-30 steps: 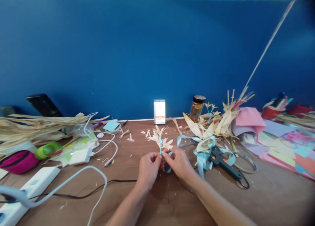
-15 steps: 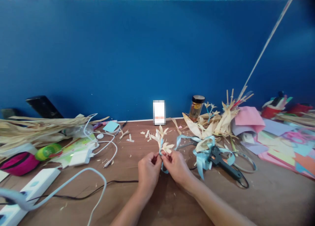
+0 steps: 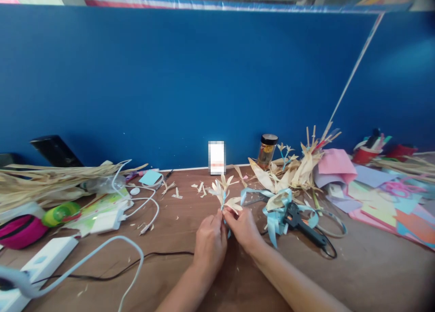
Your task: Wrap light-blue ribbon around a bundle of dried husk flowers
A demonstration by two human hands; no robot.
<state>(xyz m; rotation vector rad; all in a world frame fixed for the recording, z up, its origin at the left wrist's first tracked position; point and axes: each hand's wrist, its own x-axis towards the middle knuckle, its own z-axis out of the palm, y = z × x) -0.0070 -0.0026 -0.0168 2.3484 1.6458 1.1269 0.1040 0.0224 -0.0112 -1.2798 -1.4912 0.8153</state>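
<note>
Between my hands stands a small spray of husk flowers (image 3: 223, 187), with pale, pointed petals on a stem wrapped in light blue ribbon. My left hand (image 3: 211, 237) is closed around the lower stem, its fingertips partly hidden. My right hand (image 3: 243, 226) pinches the stem just below the right-hand bloom. A bit of blue ribbon shows between the hands. To the right lie a loose heap of light blue ribbon (image 3: 273, 226) and a black glue gun (image 3: 307, 230). A finished-looking flower spray (image 3: 284, 154) stands farther back beside dried corn husks (image 3: 299, 176).
Coloured paper sheets (image 3: 380, 203) spread at the right, near a red cup of pens (image 3: 367, 154). A lidded jar (image 3: 267, 151) stands by the blue partition (image 3: 176, 85). A white power strip (image 3: 44, 266), cables and long dried husk strips (image 3: 50, 180) occupy the left. Husk scraps dot the table.
My left hand has turned so its back shows more, its fingers closing higher along the stem. My right hand keeps its pinch. The whole view has shifted slightly.
</note>
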